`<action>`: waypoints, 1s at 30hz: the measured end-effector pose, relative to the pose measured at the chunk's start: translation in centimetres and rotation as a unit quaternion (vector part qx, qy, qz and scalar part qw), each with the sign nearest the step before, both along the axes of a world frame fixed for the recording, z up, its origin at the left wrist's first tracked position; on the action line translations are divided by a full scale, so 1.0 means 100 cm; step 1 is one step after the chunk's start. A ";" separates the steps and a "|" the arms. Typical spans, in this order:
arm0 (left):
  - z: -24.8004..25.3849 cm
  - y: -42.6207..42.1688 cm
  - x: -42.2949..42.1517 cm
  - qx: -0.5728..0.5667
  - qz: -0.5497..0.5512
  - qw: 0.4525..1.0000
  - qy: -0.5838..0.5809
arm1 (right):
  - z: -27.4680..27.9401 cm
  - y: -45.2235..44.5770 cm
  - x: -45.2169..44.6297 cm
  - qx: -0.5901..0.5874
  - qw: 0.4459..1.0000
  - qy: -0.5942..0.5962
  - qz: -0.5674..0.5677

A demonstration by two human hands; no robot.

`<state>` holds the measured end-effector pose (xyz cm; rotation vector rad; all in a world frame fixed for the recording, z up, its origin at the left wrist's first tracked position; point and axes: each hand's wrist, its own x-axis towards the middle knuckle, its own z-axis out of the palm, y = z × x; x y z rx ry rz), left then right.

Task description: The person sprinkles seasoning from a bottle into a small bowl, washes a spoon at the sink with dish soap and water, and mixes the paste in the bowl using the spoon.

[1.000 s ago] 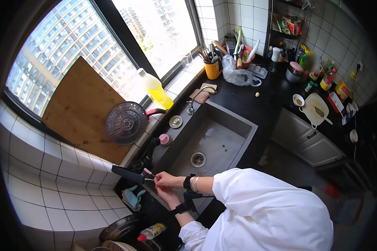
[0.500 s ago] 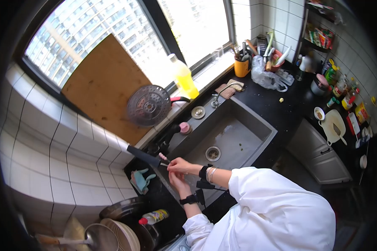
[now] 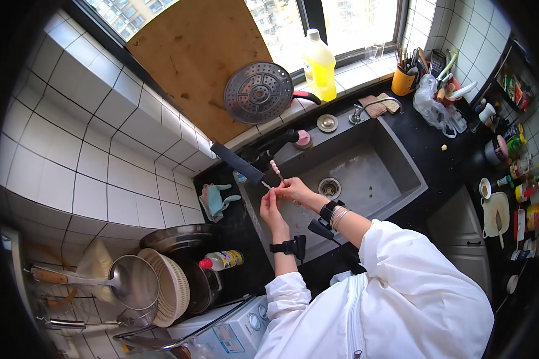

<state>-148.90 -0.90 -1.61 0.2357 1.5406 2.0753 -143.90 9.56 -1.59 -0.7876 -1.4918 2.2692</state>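
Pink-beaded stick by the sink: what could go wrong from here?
The pink-beaded stick meets the right hand only at its lower end, so it might slip into the sink. The dark elongated object juts past the left hand and could tip.

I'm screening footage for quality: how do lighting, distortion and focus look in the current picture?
Head view: daylight bleaches parts of the window; head view: wide-angle curvature bends the wall tiles, corners go black; head view: bottles at right look rather soft.
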 end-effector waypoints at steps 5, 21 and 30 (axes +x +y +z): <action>-0.011 0.000 -0.005 0.028 -0.018 0.999 -0.012 | -0.002 0.008 0.002 0.019 0.998 -0.003 0.057; -0.041 -0.006 -0.025 0.142 -0.071 0.973 -0.169 | 0.007 0.003 -0.011 -0.216 0.969 0.108 0.058; -0.013 -0.005 -0.004 -0.139 -0.078 0.987 0.010 | 0.013 -0.004 -0.032 -0.184 0.969 0.158 0.041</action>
